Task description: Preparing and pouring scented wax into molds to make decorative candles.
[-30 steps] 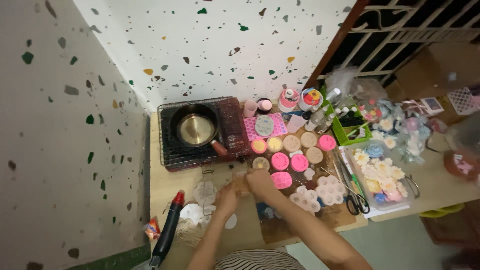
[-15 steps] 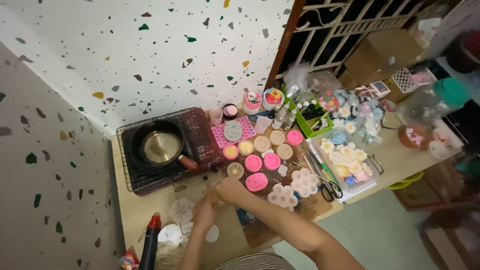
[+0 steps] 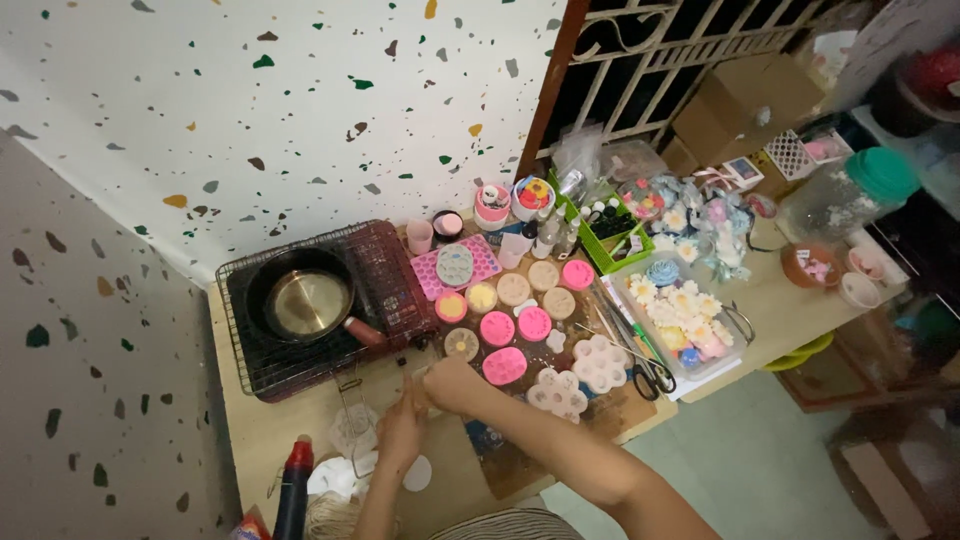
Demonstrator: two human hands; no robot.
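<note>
small pale piece [image 3: 418,375] pinched between left hand [image 3: 400,432] and right hand [image 3: 452,384], both closed on it, near worktop [image 3: 250,440] front | hemmed by stove [image 3: 315,305] behind, pink moulds [image 3: 505,365] right; bare room front-left | versus half a second ago: hands same pose, view shifted.

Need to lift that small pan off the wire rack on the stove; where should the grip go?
Take the pan by its reddish handle, which sticks out toward the lower right, over the wire rack. Come from the table's front edge, the side nearer the hands; the bowl sits low in the rack.
</note>
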